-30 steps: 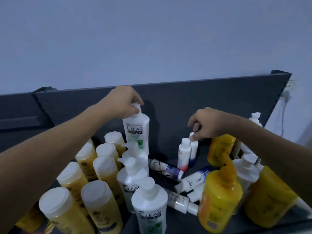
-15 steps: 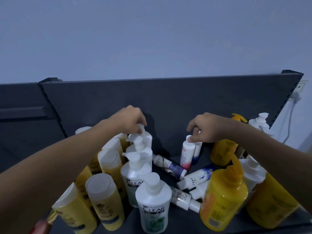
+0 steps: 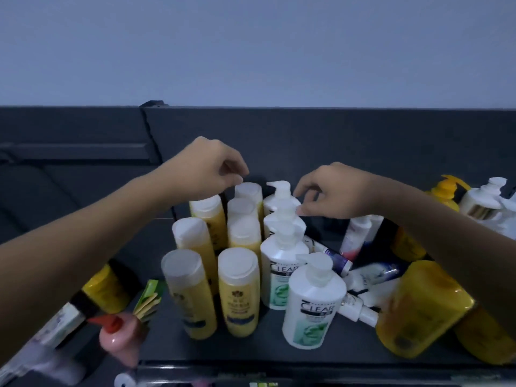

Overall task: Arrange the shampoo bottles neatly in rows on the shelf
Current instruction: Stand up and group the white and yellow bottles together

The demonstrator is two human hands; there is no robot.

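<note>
1. Two bare hands over the dark grey shelf: left hand loosely curled, holding nothing, just above the white-capped yellow bottles; right hand has fingertips at the rearmost white plastic pump bottle. Grip or mere touch, cannot tell.
2. Risk: the pump bottles stand in a tight file; a sideways nudge could topple them domino-fashion.
3. Obstructions: small white bottles lying flat beside the file, big yellow pump jugs crowding the right.

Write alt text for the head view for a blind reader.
Two hands reach over upright bottles on a dark shelf: left hand above the capped yellow bottles, right hand by the white pump bottles. To the right, small bottles lie toppled beside big yellow jugs.
</note>
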